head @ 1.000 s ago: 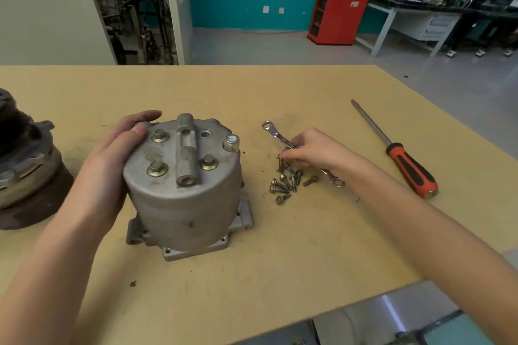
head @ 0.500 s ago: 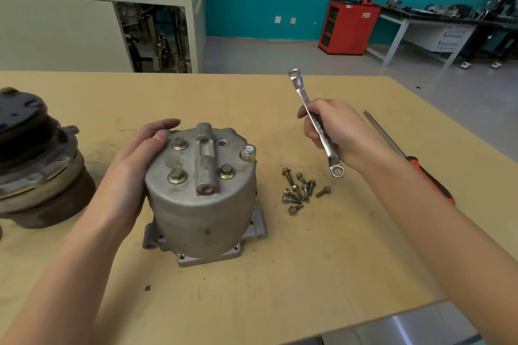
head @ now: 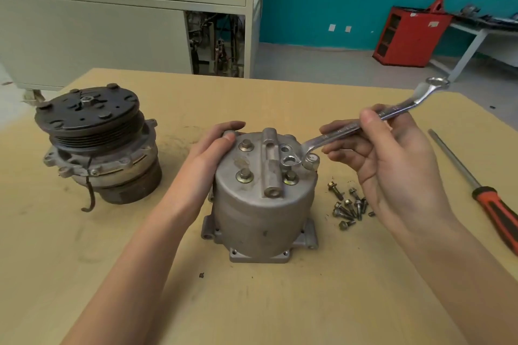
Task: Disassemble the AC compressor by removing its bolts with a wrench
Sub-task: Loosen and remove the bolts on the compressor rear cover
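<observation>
Head view: compressor housing (head: pixel 260 210) stands upright on its flange mid-desk, three bolts (head: pixel 244 175) seated in its top face. Wrench (head: pixel 339 133) comes in from the right, its ring end hovering just behind the front-right bolt, not seated on any hex. Right hand (head: pixel 392 165) pinches the shank near mid-length between thumb and fingertips. Left hand (head: pixel 207 154) clasps the housing's upper left rim, thumb on top. Risks, as I judge them: a ring only half on the head could slip and round the hex. The light mid-shank pinch gives little leverage, so a sudden break-free could drive knuckles into the capped fitting (head: pixel 311 161). Torque could twist or tip the housing if the left hold is slack, scattering the loose bolts (head: pixel 349 209) just beside it. Screwdriver (head: pixel 487 204) lies farther right, pulley assembly (head: pixel 95 143) well left, all on the desk (head: pixel 252 302).
</observation>
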`<state>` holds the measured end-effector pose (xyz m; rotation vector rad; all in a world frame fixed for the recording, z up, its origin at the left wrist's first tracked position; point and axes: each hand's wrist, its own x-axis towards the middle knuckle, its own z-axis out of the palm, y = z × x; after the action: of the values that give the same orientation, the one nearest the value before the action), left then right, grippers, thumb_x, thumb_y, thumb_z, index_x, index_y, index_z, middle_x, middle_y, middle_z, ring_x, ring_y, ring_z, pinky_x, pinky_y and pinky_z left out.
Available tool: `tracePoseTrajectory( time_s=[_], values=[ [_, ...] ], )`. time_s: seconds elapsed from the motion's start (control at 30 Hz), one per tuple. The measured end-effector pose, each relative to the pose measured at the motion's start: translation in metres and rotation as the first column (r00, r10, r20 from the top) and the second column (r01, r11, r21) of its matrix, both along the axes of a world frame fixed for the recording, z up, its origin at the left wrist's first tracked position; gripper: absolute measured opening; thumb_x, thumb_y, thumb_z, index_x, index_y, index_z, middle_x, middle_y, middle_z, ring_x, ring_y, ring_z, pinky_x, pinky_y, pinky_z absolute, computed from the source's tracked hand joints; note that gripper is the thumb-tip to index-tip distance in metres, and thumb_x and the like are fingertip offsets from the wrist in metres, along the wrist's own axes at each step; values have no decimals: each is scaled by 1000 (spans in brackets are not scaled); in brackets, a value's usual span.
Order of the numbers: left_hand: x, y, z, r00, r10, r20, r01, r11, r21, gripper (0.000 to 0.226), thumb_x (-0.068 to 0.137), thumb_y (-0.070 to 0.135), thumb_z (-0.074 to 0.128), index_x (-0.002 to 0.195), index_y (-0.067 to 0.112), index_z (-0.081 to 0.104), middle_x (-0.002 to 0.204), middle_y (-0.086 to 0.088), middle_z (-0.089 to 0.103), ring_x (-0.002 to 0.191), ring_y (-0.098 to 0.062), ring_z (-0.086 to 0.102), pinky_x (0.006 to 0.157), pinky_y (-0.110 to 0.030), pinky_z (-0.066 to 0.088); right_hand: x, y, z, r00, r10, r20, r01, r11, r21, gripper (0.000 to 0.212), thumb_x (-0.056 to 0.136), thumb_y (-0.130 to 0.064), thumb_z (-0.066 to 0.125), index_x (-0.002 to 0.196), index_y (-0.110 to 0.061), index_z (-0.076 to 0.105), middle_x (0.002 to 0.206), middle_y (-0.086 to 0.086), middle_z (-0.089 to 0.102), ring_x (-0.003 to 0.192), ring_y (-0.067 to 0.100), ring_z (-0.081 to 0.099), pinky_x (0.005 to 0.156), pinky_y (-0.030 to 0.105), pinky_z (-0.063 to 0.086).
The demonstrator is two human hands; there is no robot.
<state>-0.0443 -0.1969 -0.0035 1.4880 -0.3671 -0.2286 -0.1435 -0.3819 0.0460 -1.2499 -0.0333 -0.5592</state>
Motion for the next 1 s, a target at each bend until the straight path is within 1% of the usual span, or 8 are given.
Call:
tracePoseTrajectory(
  time_s=[0.1,0.17,0.37,0.47,0.53,0.63,0.77,1.0],
  values=[
    [1,0,-1,1000,-1,6,1,1000,-10,32,81,38,50,107,37,68,108,7,72,106,-14,67,92,-31,50,-5,4,-7,988,-105,113,116,989,-90,7,95,-21,45,93,-17,40,75,12,71,60,24,69,55,23,54],
    [2,0,-1,1000,-4,10,4,1000,-8,32,81,39,50,107,37,68,107,9,72,105,-13,67,89,-29,50,-10,7,-14,964,-139,228,177,972,-155,8,98,-16,44,93,-20,38,78,12,71,64,27,70,57,27,56],
    [2,0,-1,1000,-2,22,2,1000,7,25,93,32,51,112,34,67,106,12,72,104,-12,67,89,-29,50,-21,14,-32,808,22,589,269,875,-402,15,98,-13,48,99,-11,33,92,20,64,82,26,71,63,34,59],
    [1,0,-1,1000,7,15,-7,1000,9,23,98,29,50,112,34,67,106,11,72,103,-11,67,86,-27,50,-25,12,-38,785,59,616,328,805,-494,17,99,-16,50,93,-2,42,97,15,63,88,22,71,67,29,58],
    [1,-1,0,1000,11,12,-12,1000,11,26,102,23,45,112,33,67,107,9,72,103,-12,67,86,-27,50,-28,11,-41,773,62,631,400,724,-562,26,99,-21,51,89,2,42,97,16,61,86,22,71,60,32,58],
    [1,-1,0,1000,13,10,-13,1000,18,27,102,22,44,112,33,66,108,7,72,103,-13,68,86,-28,50,-33,8,-42,744,48,666,545,533,-647,24,99,-25,52,92,-2,47,101,13,70,77,22,72,49,32,54],
    [1,-1,0,1000,12,-3,-12,1000,17,27,102,21,43,114,31,65,113,2,71,106,-18,67,91,-33,50,-37,5,-43,698,91,710,669,271,-693,20,97,-23,54,92,-4,55,102,16,63,79,17,68,59,26,50],
    [-1,-1,0,1000,2,-7,-2,1000,14,26,102,22,44,115,30,65,115,-2,70,108,-23,66,97,-41,48,-36,4,-40,687,148,712,673,240,-699,20,96,-20,56,91,-1,56,97,19,65,78,18,69,58,26,51]
  ],
)
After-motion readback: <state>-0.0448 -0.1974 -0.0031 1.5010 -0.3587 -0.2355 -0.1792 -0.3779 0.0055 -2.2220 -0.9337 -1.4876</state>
